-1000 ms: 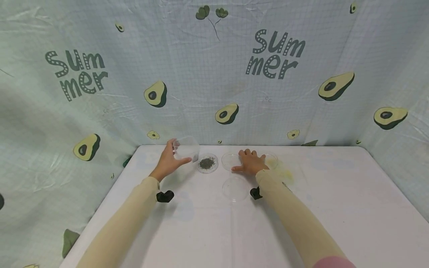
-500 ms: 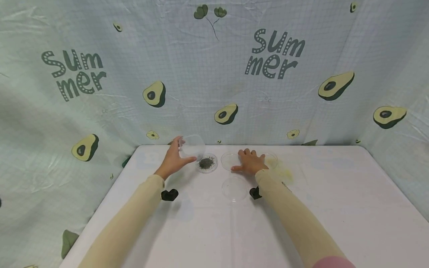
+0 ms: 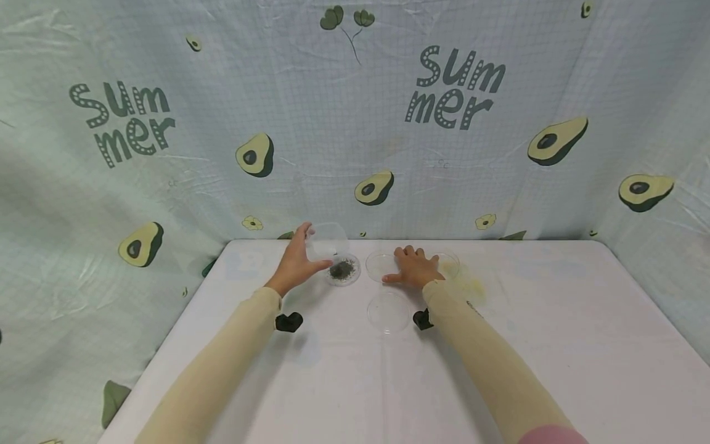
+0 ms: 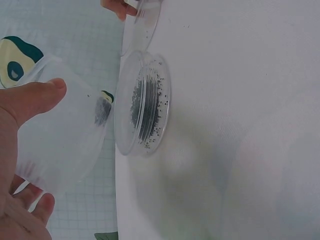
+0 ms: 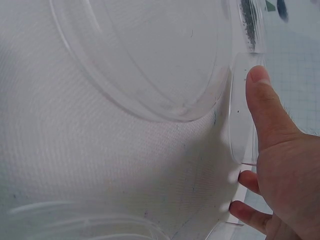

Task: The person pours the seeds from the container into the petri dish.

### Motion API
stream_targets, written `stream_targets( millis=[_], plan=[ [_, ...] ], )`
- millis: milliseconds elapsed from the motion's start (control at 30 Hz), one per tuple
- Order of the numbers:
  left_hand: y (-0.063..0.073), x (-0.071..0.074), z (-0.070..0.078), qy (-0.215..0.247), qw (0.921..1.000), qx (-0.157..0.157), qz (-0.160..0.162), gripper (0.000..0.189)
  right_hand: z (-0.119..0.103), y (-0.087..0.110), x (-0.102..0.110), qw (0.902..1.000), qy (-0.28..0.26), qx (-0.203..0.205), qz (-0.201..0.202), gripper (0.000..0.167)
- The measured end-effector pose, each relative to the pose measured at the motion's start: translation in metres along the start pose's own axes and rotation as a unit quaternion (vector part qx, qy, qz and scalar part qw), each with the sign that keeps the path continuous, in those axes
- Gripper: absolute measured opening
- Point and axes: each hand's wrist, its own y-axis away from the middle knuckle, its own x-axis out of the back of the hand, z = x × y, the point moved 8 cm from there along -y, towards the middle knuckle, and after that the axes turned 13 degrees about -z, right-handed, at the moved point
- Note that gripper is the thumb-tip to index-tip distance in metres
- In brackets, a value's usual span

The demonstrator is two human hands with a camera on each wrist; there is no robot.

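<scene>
My left hand (image 3: 296, 265) grips a clear plastic cup (image 3: 327, 239), thumb on one side and fingers on the other. The cup is tilted, and a small heap of dark grains (image 4: 102, 110) lies at its edge in the left wrist view. Right beside it, a clear petri dish (image 4: 164, 115) holds a dark granular pile (image 3: 342, 269). My right hand (image 3: 416, 269) rests with spread fingers at a second petri dish (image 3: 377, 266), which it partly covers. Its thumb lies along that dish in the right wrist view.
Another clear dish (image 3: 388, 313) lies nearer on the white table (image 3: 333, 382). To the right of my right hand is one more dish (image 3: 450, 265), by a yellowish stain (image 3: 473, 288). A printed cloth (image 3: 310, 123) hangs behind the table's far edge.
My left hand has moved right with the cup, which now overlaps the dish of dark grains in the head view. My right hand stays in place.
</scene>
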Motion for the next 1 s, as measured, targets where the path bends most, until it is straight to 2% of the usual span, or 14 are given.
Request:
stream_targets(
  millis=[233,667,1000],
  plan=[
    [-0.005,-0.005,0.006,-0.018,0.9997,-0.009,0.011,0.098,-0.002,0.002,0.0,1.0,0.0,0.003,-0.001,0.082],
    [-0.011,-0.013,0.024,-0.073,0.9955,-0.057,0.019,0.095,-0.001,0.001,-0.001,1.0,-0.003,0.002,-0.003,0.082],
    [-0.016,-0.019,0.032,-0.097,0.9925,-0.07,0.023,0.094,-0.001,0.0,-0.001,1.0,-0.006,-0.001,-0.005,0.083]
  ],
)
